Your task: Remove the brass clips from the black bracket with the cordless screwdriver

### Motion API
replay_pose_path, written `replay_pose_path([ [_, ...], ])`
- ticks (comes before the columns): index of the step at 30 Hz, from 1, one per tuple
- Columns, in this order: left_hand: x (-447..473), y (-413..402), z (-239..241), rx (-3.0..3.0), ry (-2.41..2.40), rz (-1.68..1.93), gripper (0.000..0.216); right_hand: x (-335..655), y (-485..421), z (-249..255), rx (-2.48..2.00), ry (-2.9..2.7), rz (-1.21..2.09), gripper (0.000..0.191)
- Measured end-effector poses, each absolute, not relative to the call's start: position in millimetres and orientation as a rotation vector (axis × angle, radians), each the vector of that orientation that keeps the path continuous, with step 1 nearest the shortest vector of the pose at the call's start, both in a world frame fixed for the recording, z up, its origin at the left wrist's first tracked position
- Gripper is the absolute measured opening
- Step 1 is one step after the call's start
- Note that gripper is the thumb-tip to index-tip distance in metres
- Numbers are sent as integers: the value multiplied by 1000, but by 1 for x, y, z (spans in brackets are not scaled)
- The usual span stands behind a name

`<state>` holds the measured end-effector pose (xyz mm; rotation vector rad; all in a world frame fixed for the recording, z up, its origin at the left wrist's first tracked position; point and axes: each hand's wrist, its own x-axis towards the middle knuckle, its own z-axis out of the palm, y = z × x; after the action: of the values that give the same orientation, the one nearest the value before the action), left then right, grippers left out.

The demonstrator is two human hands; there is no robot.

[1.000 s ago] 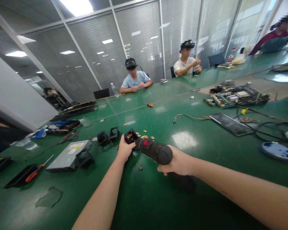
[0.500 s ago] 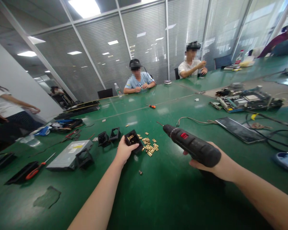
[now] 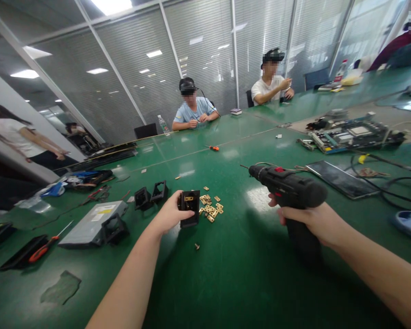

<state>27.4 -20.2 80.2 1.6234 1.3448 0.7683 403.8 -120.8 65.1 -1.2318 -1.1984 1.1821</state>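
Note:
My left hand (image 3: 174,213) grips a black plastic frame (image 3: 191,218) by its left side, thumb across the front; a brass plate (image 3: 189,198) shows inside it. Just right of the frame lies a loose pile of small brass plates (image 3: 210,211) with holes. In my right hand (image 3: 311,221) is a black cordless drill (image 3: 291,185), held by its handle, its thin bit pointing left and away from me. The drill is apart from the frame. A small screw (image 3: 197,246) lies on the green table below the frame.
Left of my hand stand black frames (image 3: 160,192), a silver disc drive (image 3: 92,226) and an orange-handled screwdriver (image 3: 43,251). Circuit boards (image 3: 356,132), a dark flat panel (image 3: 340,179) and cables are at the right. Two people (image 3: 194,109) sit across the table (image 3: 233,283).
The drill has swung to the right and turned more upright in my right hand, so its handle shows. My left hand has tilted the black frame more upright. The view has shifted slightly.

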Motion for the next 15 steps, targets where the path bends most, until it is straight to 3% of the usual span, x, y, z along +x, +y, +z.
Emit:
replay_pose_path([
  [7,31,-24,79,1173,1235,816,80,399,-123,66,-1208,-1066,1326,49],
  [15,15,-15,66,982,1389,787,61,393,-121,59,-1163,-975,1489,45],
])
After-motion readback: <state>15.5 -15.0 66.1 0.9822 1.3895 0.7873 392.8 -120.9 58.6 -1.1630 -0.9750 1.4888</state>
